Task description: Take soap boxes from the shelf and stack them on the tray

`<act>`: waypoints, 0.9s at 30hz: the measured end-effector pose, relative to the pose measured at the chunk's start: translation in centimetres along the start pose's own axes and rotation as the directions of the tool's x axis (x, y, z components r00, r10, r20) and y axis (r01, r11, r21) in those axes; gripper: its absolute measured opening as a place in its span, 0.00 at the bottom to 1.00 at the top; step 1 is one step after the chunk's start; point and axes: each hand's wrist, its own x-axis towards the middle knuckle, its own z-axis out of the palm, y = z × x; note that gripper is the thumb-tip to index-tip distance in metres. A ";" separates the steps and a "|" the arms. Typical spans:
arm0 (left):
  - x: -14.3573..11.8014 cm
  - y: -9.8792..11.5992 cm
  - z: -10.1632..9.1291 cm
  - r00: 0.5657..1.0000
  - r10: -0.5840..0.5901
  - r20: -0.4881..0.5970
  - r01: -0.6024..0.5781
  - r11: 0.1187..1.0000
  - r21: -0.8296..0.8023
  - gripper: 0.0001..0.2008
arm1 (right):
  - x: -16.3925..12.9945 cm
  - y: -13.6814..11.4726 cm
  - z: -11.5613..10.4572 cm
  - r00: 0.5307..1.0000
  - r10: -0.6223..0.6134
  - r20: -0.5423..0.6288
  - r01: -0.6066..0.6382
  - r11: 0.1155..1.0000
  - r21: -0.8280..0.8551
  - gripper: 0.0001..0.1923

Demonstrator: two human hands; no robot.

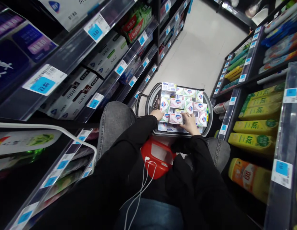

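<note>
A grey shopping basket (210, 117) in front of my knees is filled with stacked boxes of soap, white with pastel corners and a blue-red logo. At the basket's left side, my left hand (158, 114) has its fingers closed against the end of a green-cornered soap box (165, 117). My right hand (189, 124) grips the right end of a pink-cornered soap box (175, 118) in the front row, thumb and fingers around its edge. One soap box (168, 87) stands higher at the back left. Some fingertips are hidden among the boxes.
A red plastic stool (150, 151) is under me, with white earphone cords (141, 191) hanging over it. Toothpaste shelves (100, 60) rise close on the left. Yellow AXE bottles (255, 126) line the right shelf. Beyond the basket stretches the pale aisle floor (193, 41).
</note>
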 end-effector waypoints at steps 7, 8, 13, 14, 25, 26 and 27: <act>-1.1 0.7 -0.8 0.994 -0.042 0.105 0.033 0.996 0.082 0.22 | 0.1 -0.2 -0.1 1.000 0.016 0.021 -0.015 1.000 -0.011 0.34; -1.1 0.7 -0.8 0.994 -0.033 0.104 0.023 0.995 0.092 0.22 | 0.1 -0.2 -0.1 1.000 0.013 0.022 -0.013 1.000 -0.009 0.34; -1.3 0.6 -0.8 0.994 0.002 0.113 -0.022 0.984 0.176 0.19 | 0.0 -0.3 0.0 0.999 0.019 0.031 -0.019 1.000 -0.004 0.34; -1.5 0.6 -0.6 0.995 0.011 0.100 -0.032 0.977 0.208 0.19 | -0.1 -0.3 -0.1 0.999 0.024 0.032 -0.024 1.000 -0.004 0.35; -1.8 -0.1 2.9 0.842 0.538 -0.036 -0.445 0.732 0.516 0.34 | -0.6 0.2 -0.7 0.999 0.035 0.012 -0.035 0.999 0.028 0.36; -1.4 -0.3 3.1 0.841 0.539 -0.053 -0.442 0.740 0.506 0.34 | -0.6 0.3 -0.7 1.000 0.028 0.007 -0.028 0.999 0.044 0.35; -1.0 -0.5 3.3 0.843 0.532 -0.073 -0.433 0.753 0.495 0.35 | -0.6 0.3 -0.7 1.000 0.023 0.001 -0.023 0.998 0.059 0.35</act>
